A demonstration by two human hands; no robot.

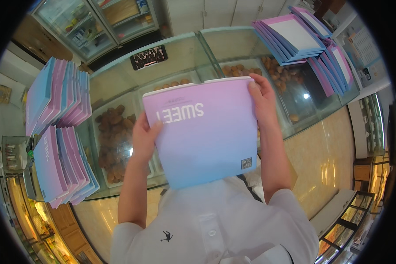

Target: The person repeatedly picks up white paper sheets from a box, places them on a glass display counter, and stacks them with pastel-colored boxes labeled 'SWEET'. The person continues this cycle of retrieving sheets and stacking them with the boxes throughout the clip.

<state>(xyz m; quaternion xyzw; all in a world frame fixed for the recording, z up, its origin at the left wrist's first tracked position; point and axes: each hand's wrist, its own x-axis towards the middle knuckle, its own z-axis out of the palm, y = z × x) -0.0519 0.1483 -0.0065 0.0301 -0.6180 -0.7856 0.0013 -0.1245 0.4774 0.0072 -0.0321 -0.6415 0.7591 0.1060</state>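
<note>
Between my two hands is a pink-to-blue cardboard cake box (208, 138), held up against my chest above the glass counter. Its printed face, which bears writing, is turned to me, and a white edge shows along the far side. My left hand (147, 133) grips the left side, thumb on the printed face. At the far right corner my right hand (263, 95) grips the box, thumb near the top edge and fingers behind. The fingers under the box are partly hidden.
Stacked matching boxes (57, 95) lean at the counter's left end, with more (64, 165) nearer me. Further folded boxes (293, 34) lie at the far right. Under the glass counter (115, 81) are trays of baked goods (114, 142). A phone (149, 57) rests on the glass.
</note>
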